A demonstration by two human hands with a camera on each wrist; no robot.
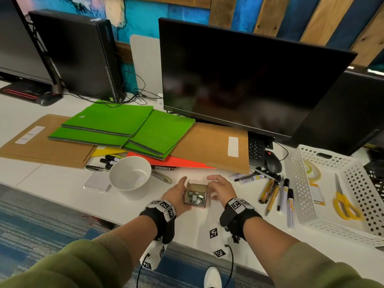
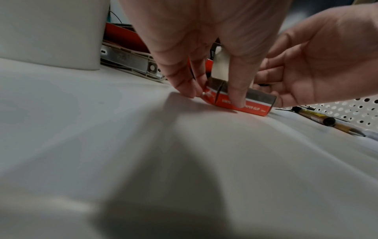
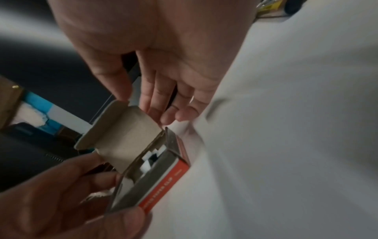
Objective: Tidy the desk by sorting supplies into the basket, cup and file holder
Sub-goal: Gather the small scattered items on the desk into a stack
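A small red cardboard box of metal clips [image 1: 195, 199] sits near the desk's front edge with its lid flap standing up. My left hand [image 1: 178, 193] grips it from the left, thumb and fingers pinching its sides [image 2: 237, 97]. My right hand [image 1: 219, 187] hovers at the box's right with relaxed fingers, its thumb touching the raised flap [image 3: 122, 129]. The white cup [image 1: 116, 173] stands just left of my hands. A white perforated basket [image 1: 299, 183] lies at the right. A black mesh file holder [image 1: 376, 179] peeks in at the right edge.
Green folders [image 1: 128, 129], kraft folders [image 1: 212, 146] and a red folder [image 1: 176, 162] overlap behind the cup. Pens and markers [image 1: 276, 192] lie between the box and the basket, more markers [image 1: 110, 160] left of the cup. Yellow scissors [image 1: 345, 202] and tape [image 1: 311, 169] lie in the basket. A monitor [image 1: 239, 80] stands behind.
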